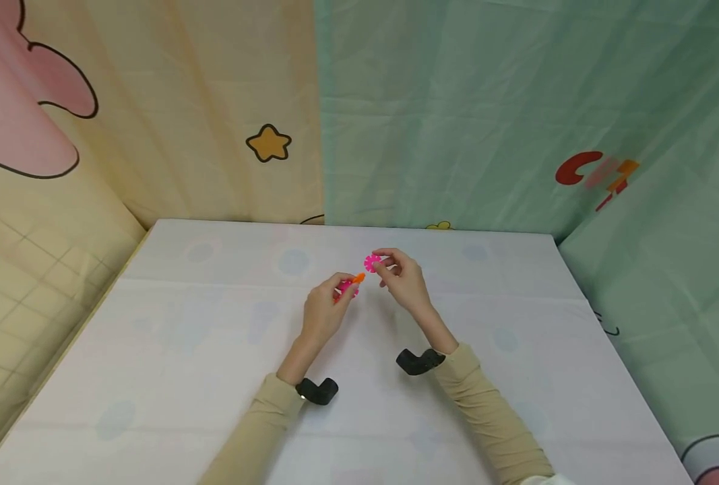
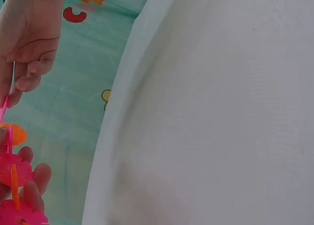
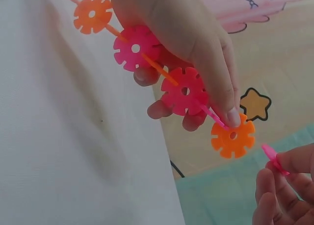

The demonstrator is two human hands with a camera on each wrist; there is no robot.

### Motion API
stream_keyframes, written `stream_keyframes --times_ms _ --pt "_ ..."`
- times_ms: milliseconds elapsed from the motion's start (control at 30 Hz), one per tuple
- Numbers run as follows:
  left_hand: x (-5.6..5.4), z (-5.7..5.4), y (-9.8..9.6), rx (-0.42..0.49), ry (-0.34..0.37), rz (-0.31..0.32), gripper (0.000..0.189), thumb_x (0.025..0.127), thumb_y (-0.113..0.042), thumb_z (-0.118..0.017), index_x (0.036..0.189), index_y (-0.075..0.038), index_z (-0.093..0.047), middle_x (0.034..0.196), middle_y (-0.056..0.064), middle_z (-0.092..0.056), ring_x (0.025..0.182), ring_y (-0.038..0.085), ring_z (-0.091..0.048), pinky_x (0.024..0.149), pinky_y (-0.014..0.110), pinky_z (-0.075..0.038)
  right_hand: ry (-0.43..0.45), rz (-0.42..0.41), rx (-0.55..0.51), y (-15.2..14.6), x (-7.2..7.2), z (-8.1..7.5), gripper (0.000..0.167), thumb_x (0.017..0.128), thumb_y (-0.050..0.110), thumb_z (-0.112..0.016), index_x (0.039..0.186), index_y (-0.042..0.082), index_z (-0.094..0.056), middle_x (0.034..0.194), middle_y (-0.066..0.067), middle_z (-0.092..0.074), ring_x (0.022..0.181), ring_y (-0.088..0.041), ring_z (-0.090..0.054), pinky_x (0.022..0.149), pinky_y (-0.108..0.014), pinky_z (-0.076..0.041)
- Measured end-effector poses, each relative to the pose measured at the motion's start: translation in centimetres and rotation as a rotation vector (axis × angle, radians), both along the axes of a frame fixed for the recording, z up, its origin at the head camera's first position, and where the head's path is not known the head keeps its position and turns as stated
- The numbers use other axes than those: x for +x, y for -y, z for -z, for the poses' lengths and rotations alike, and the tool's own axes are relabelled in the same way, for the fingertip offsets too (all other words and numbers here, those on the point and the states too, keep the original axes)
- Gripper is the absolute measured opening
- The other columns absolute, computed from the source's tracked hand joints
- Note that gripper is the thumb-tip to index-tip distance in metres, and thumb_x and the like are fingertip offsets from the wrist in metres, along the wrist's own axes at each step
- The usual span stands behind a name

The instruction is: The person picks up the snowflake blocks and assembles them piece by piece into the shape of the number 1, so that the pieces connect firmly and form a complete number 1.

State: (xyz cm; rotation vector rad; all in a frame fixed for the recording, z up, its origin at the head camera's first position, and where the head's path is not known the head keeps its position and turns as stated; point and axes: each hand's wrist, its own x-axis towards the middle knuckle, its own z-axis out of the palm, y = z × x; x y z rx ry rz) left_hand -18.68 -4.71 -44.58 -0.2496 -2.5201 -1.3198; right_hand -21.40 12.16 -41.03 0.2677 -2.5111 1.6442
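In my left hand [image 1: 323, 311] I hold a chain of notched plastic discs slotted into one another, pink and orange by turns. The right wrist view shows the chain's orange end disc [image 3: 233, 135] under the left thumb tip, with a pink disc [image 3: 185, 91] behind the curled fingers. More of the chain, with another orange disc [image 3: 92, 14], trails past the palm. My right hand [image 1: 406, 283] pinches a single pink notched disc [image 1: 372, 263] between thumb and fingertips. That disc faces the orange end disc edge-on, a small gap apart. Both hands are raised above the table.
A white-covered table [image 1: 213, 377] with faint pale spots lies under both arms. Behind it hang a yellow curtain [image 1: 213, 81] and a green curtain [image 1: 456, 121] with printed shapes. A black wrist mount [image 1: 318, 391] sits on the left wrist, another [image 1: 418, 362] on the right.
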Motion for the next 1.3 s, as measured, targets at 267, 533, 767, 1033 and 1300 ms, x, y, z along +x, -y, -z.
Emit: stream_keyframes --times_ms 267,533,767,1033,1300 --pt "-0.2 0.0 -0.2 0.031 -0.001 0.001 0.021 0.092 -0.026 -0.065 0.106 -0.011 -0.068 0.076 0.002 -0.069 0.064 0.016 -0.056 0.055 0.022 -0.044 -0.012 0.023 -0.006 0.4 -0.1 -0.1 0.026 0.092 0.017 -0.064 0.116 0.009 -0.065 0.088 -0.014 -0.065 0.068 -0.039 -0.062 0.056 -0.023 -0.048" --pt "-0.2 -0.2 -0.4 0.049 -0.009 0.004 0.019 0.092 -0.025 -0.065 0.103 -0.010 -0.067 0.075 0.003 -0.069 0.062 0.014 -0.056 0.053 0.021 -0.045 -0.021 0.044 0.030 0.8 -0.1 -0.1 0.025 0.091 0.018 -0.065 0.115 0.008 -0.065 0.084 -0.013 -0.066 0.060 -0.027 -0.060 0.053 -0.023 -0.046" --pt "-0.2 -0.2 -0.6 0.049 -0.074 0.024 0.018 0.092 -0.023 -0.066 0.100 -0.007 -0.066 0.075 0.005 -0.069 0.061 0.016 -0.057 0.053 0.020 -0.045 -0.017 0.040 0.016 1.2 0.2 -0.1 0.025 0.091 0.017 -0.064 0.114 0.006 -0.066 0.082 -0.015 -0.066 0.066 -0.040 -0.061 0.051 -0.021 -0.044" --pt "-0.1 0.2 -0.7 0.057 -0.151 0.018 0.012 0.090 -0.016 -0.067 0.095 -0.006 -0.066 0.071 0.005 -0.067 0.056 0.012 -0.057 0.052 0.019 -0.045 -0.042 0.062 -0.056 1.8 0.2 0.5 0.021 0.089 0.009 -0.064 0.108 0.002 -0.068 0.074 -0.019 -0.063 0.052 -0.015 -0.050 0.047 -0.019 -0.039" --pt "-0.1 0.2 -0.7 0.039 -0.162 0.004 0.013 0.090 -0.017 -0.067 0.094 -0.005 -0.067 0.068 0.006 -0.066 0.054 0.012 -0.055 0.050 0.017 -0.040 -0.019 0.119 -0.103 2.3 0.2 1.0 0.020 0.087 0.006 -0.066 0.106 0.001 -0.071 0.071 -0.015 -0.062 0.052 -0.007 -0.043 0.045 -0.016 -0.033"
